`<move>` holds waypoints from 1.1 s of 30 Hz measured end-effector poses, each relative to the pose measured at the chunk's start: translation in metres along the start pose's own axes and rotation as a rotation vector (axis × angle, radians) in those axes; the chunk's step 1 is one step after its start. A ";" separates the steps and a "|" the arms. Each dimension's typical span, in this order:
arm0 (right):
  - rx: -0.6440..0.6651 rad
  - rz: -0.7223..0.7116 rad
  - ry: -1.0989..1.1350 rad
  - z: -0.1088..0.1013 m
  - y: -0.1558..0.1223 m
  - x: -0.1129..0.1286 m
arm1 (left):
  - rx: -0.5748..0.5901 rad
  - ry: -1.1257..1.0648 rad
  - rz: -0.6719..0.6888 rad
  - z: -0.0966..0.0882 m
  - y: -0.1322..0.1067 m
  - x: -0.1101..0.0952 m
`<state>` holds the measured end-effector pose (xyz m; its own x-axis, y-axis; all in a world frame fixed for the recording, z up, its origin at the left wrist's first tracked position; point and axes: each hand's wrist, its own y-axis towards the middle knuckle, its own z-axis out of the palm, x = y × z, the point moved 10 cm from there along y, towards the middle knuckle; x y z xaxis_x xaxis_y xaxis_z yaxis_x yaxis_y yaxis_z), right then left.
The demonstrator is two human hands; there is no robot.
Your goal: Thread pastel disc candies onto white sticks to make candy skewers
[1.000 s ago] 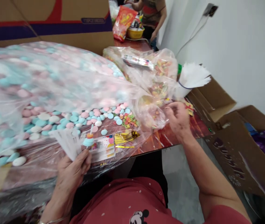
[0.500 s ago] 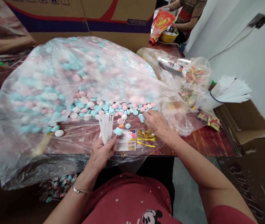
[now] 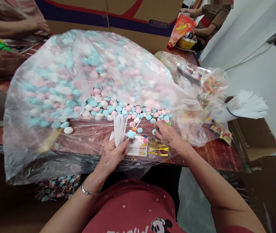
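Now | left hand (image 3: 112, 155): closed around bundle of thin white plastic sticks (image 3: 120, 129), frame centre | right hand (image 3: 168, 136): fingertips on pale blue round candy disc (image 3: 154, 131), right of centre, grip unclear | tip: likely pinch one disc only, sticks upright.

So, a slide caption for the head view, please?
Left hand holds white sticks; right hand touches pastel candy discs.

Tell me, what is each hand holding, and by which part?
The left hand grips a bunch of white sticks by their lower ends. The right hand touches a blue candy; whether it is pinched cannot be told.
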<state>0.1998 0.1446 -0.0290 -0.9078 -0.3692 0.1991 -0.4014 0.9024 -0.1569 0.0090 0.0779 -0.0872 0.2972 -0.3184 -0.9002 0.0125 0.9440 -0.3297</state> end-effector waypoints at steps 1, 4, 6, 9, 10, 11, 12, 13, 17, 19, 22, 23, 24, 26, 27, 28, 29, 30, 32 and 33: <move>0.013 -0.037 -0.001 0.001 0.001 0.003 | 0.000 -0.001 -0.001 0.001 0.000 -0.001; 0.031 -0.151 -0.019 0.003 -0.001 0.013 | -0.014 -0.018 0.000 0.004 -0.001 -0.006; 0.028 -0.150 -0.028 0.001 -0.002 0.014 | -0.029 -0.034 0.003 0.004 -0.002 -0.008; -0.073 -0.030 -0.046 -0.014 0.003 0.005 | -0.024 -0.023 -0.003 0.003 -0.001 -0.006; -0.126 0.005 -0.057 -0.023 0.005 0.003 | -0.019 -0.013 -0.006 0.003 -0.001 -0.005; -0.171 0.028 -0.076 -0.030 0.008 0.002 | -0.015 -0.004 -0.009 0.002 0.000 -0.003; -0.193 0.042 -0.106 -0.036 0.011 0.003 | -0.013 0.003 -0.010 0.002 0.000 -0.003; -0.185 0.047 -0.146 -0.038 0.014 0.004 | -0.015 0.007 -0.009 0.001 0.000 -0.002; -0.048 0.022 -0.295 -0.029 0.017 0.012 | -0.016 0.009 0.002 0.000 0.000 -0.002; -0.033 -0.030 -0.329 -0.023 0.010 0.019 | -0.014 0.013 0.005 0.000 0.000 -0.002; -0.031 -0.110 -0.331 -0.014 -0.003 0.023 | -0.009 0.022 0.001 0.000 0.001 -0.001; -0.048 -0.123 -0.308 -0.013 -0.006 0.022 | -0.009 0.023 -0.001 0.000 0.001 -0.001; -0.083 -0.125 -0.270 -0.016 -0.008 0.020 | -0.010 0.023 -0.001 0.000 0.000 -0.001; -0.196 -0.094 -0.150 -0.027 -0.010 0.009 | -0.011 0.019 0.002 0.000 0.000 -0.003; -0.250 -0.069 -0.081 -0.033 -0.009 0.002 | -0.012 0.016 0.004 0.001 -0.001 -0.003; -0.290 -0.048 -0.018 -0.037 -0.008 -0.005 | -0.012 0.015 0.004 0.001 -0.001 -0.004; -0.316 -0.033 0.036 -0.040 -0.005 -0.010 | -0.011 0.014 0.002 0.001 -0.001 -0.004; -0.330 -0.025 0.077 -0.042 -0.002 -0.014 | -0.012 0.014 0.001 0.001 -0.001 -0.004; -0.341 -0.032 0.123 -0.042 0.005 -0.016 | -0.009 0.018 0.001 0.001 -0.001 -0.003; -0.346 -0.039 0.129 -0.042 0.009 -0.015 | -0.008 0.020 0.003 0.001 -0.001 -0.003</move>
<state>0.2150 0.1672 0.0071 -0.8608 -0.3939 0.3222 -0.3507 0.9179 0.1854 0.0089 0.0781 -0.0841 0.2779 -0.3171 -0.9067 0.0043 0.9443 -0.3289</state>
